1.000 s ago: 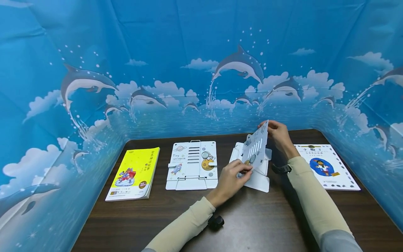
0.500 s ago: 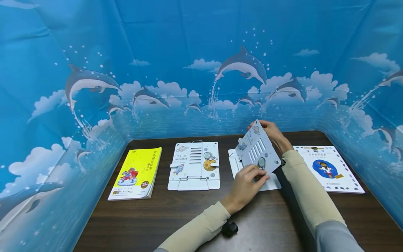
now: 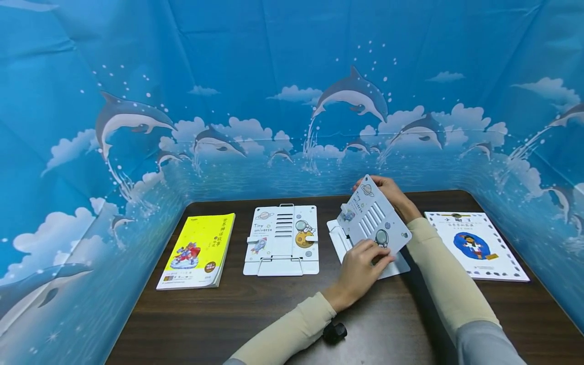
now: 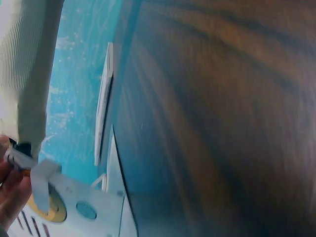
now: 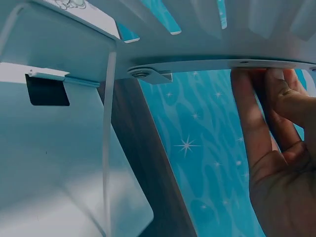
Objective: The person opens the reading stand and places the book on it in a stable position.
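A white metal book stand (image 3: 371, 218) with space drawings stands right of centre in the head view, its printed panel raised at a slant above its base plate (image 3: 339, 241). My left hand (image 3: 362, 266) is at the panel's lower right part, fingers bent near a side clip (image 4: 42, 182) and pinching there. Behind the panel's top, my right hand (image 3: 388, 191) holds its upper edge; the right wrist view shows fingertips (image 5: 242, 81) against the underside. A wire support (image 5: 108, 138) stands out below the panel.
A second, matching book stand (image 3: 281, 241) lies folded flat to the left. Beyond it is a yellow book (image 3: 196, 248). A white book (image 3: 476, 246) lies right of my right forearm. A blue dolphin-print curtain (image 3: 274, 101) surrounds the dark wooden table (image 3: 228, 324).
The raised panel has turned so its printed face points more toward the head camera. My left hand has moved right with it, and my right hand has shifted slightly left.
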Tool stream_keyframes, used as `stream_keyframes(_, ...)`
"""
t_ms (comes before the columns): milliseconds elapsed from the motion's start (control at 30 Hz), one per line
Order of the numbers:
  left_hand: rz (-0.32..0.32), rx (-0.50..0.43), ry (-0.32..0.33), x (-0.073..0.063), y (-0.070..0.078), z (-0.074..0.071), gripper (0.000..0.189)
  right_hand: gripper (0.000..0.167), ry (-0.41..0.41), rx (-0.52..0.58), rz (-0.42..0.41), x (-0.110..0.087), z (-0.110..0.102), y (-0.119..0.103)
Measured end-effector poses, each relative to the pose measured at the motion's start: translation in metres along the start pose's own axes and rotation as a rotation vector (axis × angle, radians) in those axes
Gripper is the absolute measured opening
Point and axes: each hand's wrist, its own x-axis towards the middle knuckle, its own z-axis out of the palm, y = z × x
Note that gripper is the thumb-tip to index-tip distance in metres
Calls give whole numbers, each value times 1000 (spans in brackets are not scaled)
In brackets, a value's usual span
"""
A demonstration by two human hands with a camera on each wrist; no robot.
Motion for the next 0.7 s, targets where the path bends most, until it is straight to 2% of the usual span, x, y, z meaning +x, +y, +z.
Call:
stream_keyframes(100, 4, -26, -43, 4, -6, -8, 9, 43, 58, -85, -2, -4, -3, 0)
stream_keyframes(167, -29, -63, -71, 7, -13, -14, 7, 41, 127, -100, 23, -9, -4, -2)
stream_keyframes(267, -114, -109, -93, 12, -24, -23, 6, 40, 242, -74, 52, -18, -4, -4)
stream_keyframes(433, -274, -160, -90, 24, -44, -30, 5, 41, 371, -17, 44, -42, 0, -5)
stream_keyframes(567, -383, -224, -74, 35, -59, -28, 6, 42, 441, -78, 21, -65, 4, -3)
stream_keyframes(700, -465, -263, -62, 45, -70, -26, 8, 37, 471, -105, 8, -87, 8, 0)
